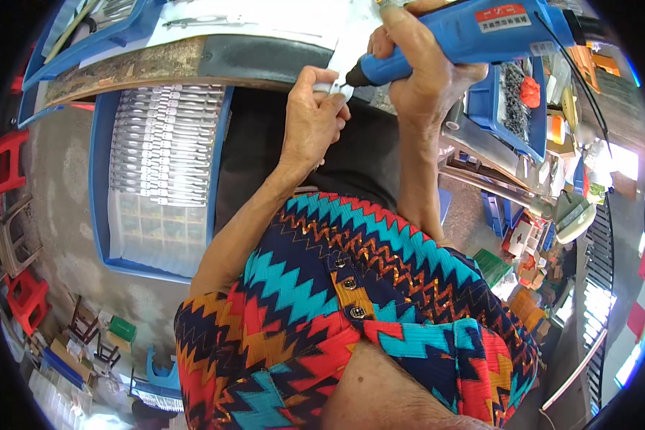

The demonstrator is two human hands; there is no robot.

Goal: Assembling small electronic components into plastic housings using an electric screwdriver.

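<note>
My right hand point(426, 82) is wrapped around a blue electric screwdriver point(473, 39), which lies almost level with its black nose pointing left. That nose meets a small white plastic part point(346, 91) at the bench edge. My left hand point(312, 129) pinches the part between thumb and fingers, just left of the tool's tip. The fingers cover much of the part, and I cannot make out a screw. Below and left of my left hand stands a blue tray point(102, 179) with rows of slim white and grey pieces point(161, 143) on a pale liner.
A worn wooden bench edge point(132, 68) runs across the top, with a dark pad point(251, 59) on it. Another blue tray point(118, 43) sits upper left. At right, a blue bin point(480, 107) holds small dark pieces and a red item point(529, 93). A black cord point(584, 89) hangs nearby.
</note>
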